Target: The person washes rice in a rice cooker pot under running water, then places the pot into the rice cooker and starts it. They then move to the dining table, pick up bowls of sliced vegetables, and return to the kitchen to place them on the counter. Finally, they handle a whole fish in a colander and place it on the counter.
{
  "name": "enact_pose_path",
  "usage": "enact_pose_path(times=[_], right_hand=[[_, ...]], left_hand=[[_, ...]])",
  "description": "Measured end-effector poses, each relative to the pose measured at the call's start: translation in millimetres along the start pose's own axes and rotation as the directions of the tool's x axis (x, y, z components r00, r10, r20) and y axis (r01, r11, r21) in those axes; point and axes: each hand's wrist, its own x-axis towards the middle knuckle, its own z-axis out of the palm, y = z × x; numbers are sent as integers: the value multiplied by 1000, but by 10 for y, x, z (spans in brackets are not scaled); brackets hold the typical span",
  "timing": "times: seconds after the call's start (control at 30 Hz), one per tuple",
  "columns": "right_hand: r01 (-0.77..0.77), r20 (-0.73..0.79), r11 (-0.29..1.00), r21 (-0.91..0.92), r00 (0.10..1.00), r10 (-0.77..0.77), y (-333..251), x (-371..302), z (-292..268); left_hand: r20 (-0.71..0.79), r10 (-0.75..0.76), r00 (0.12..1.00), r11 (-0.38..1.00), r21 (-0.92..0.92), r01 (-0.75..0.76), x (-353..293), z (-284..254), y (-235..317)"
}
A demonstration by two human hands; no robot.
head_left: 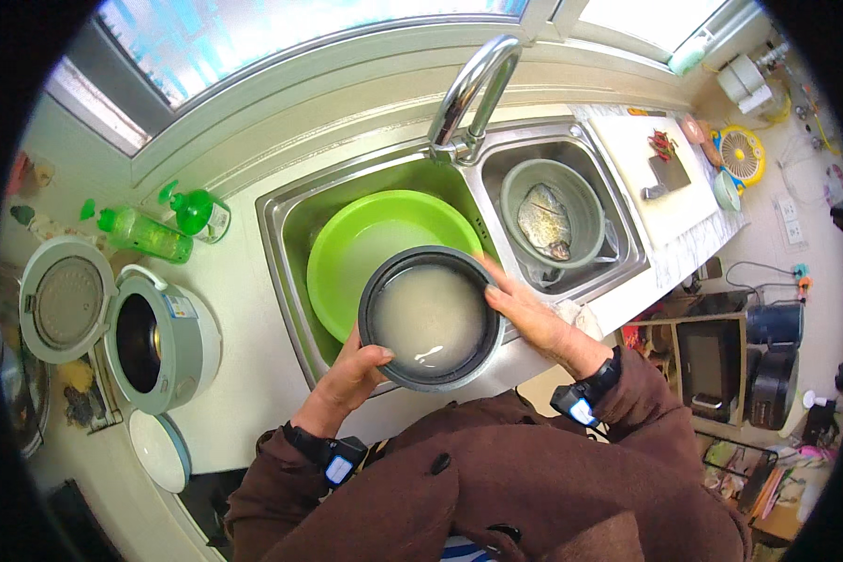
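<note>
Kitchen window [318,47] light flooded a crowded counter [244,384]

Far left, and what a line-up! An electric rice cooker [197,323] stood with its lid [63,295] swung wide, its inside bare to view, and a pale plate [157,451] sat close below. Two green bottles, one lying-looking [145,234] and one pump-topped [201,215], waited just beyond, probably parked there to be out of the splash yet within reach.

On to the sink [281,253], where a bright green basin [332,239] filled most of the left bowl. Into the middle came the main act: the left hand [348,377] gripped the near-left side of a dark pot [431,254], thumb over the rim. That pot, carrying cloudy whitish liquid [431,314], hung partly over the basin and the sink's front edge, likely so any spill dropped safely. Overhead arched the tap [478,94]. Across the pot, the right hand [534,323] clasped the opposite side, a pairing that seemingly kept the load level.

Rightward again! A grey bowl [585,197] in the second sink cradled a whole fish [545,223]; beyond, a white board [623,155] held red chillies [663,145] and a cleaver [667,176], beside a yellow fan [742,155].
</note>
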Motion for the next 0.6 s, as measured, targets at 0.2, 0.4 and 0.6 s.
enact_pose_path(times=[0.2, 0.4, 0.6], right_hand=[[-31, 314, 890, 456, 941, -127, -458, 12, 136], [-650, 344, 702, 291, 756, 557, -154, 524, 628], [-696, 323, 677, 239, 715, 620, 148, 653, 736]], left_hand=[[-81, 102, 991, 995, -2, -103, -72, 45, -78], [-124, 151, 981, 988, -10, -154, -19, 98, -191], [-150, 165, 975, 986, -11, -169, 1, 85, -310]])
